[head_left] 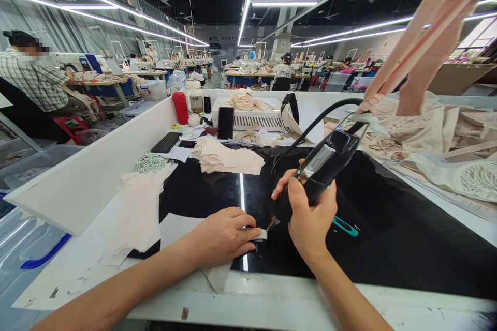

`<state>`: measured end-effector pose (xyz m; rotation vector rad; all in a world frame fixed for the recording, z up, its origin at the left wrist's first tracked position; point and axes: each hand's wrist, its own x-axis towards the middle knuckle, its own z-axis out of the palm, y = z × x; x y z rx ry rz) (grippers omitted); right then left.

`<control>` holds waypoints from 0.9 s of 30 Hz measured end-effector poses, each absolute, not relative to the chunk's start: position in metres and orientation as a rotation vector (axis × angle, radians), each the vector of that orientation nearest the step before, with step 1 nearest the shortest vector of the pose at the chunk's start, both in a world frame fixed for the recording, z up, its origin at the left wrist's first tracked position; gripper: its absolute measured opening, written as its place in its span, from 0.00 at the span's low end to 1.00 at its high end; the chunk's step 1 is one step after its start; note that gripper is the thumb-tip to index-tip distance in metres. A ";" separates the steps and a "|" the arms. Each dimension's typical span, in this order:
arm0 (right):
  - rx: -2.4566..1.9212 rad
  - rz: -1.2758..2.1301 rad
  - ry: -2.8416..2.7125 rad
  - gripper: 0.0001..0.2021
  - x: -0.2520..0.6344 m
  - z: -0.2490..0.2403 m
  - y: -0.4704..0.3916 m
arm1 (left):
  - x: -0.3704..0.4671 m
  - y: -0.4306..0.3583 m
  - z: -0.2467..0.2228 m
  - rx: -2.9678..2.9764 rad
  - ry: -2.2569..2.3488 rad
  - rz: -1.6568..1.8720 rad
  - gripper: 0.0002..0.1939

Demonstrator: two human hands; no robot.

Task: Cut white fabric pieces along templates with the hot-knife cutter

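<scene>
My right hand (312, 217) is wrapped around a black corded hand tool (328, 163) that ends in a narrow metal tip (273, 223). Pink fabric strips (419, 57) hang from above, tied to the tool's upper end. On the glossy black board (373, 248), my left hand (227, 232) presses down a small white strip (261, 234), fingers close together. The tip is right beside the strip's free end; whether they touch I cannot tell. A thin glint shows between the left fingers, too small to name. White sheet material (180, 227) lies partly under the left forearm.
Pale cut pieces lie in a stack (229, 156) and a pile (140, 212). A teal-handled tool (345, 227) is right of my right hand. Phones (166, 142), a fan-like white device (248, 114) and a low partition (97, 176) stand behind. Beige fabric (438, 134) heaps at right.
</scene>
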<state>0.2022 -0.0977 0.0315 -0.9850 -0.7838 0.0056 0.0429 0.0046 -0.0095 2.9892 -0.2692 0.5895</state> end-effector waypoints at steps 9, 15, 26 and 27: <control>-0.947 0.064 -0.746 0.14 0.197 0.035 -0.106 | 0.042 0.006 -0.012 2.975 -0.267 0.595 0.14; -0.966 0.060 -0.773 0.12 0.195 0.032 -0.107 | 0.043 0.005 -0.011 2.974 -0.260 0.558 0.14; -0.972 0.050 -0.764 0.13 0.196 0.032 -0.107 | 0.041 0.007 -0.012 2.971 -0.235 0.542 0.14; -0.966 0.048 -0.761 0.13 0.196 0.033 -0.106 | 0.041 0.008 -0.013 2.970 -0.232 0.534 0.14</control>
